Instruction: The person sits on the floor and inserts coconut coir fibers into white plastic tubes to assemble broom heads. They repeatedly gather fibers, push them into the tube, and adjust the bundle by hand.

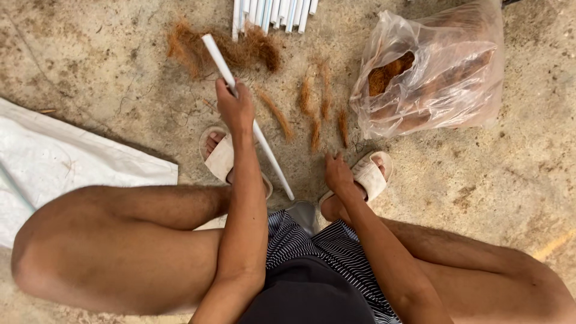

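Observation:
My left hand (235, 108) grips a long white pipe (271, 157) near its upper part; the pipe slants from upper left down toward my lap. My right hand (338, 173) hangs low between my feet, close to the floor, next to my right sandal (371, 174); nothing shows in it and its fingers are curled. Several strands of brown coconut fibre (314, 108) lie on the concrete just ahead of that hand. A looser clump of fibre (243, 51) lies beyond my left hand.
A bundle of white pipes (273, 12) lies at the top edge. A clear plastic bag (438, 72) holding brown fibre sits at the upper right. A white woven sack (54, 162) is spread on the floor at the left. My left sandal (219, 153) is under the pipe.

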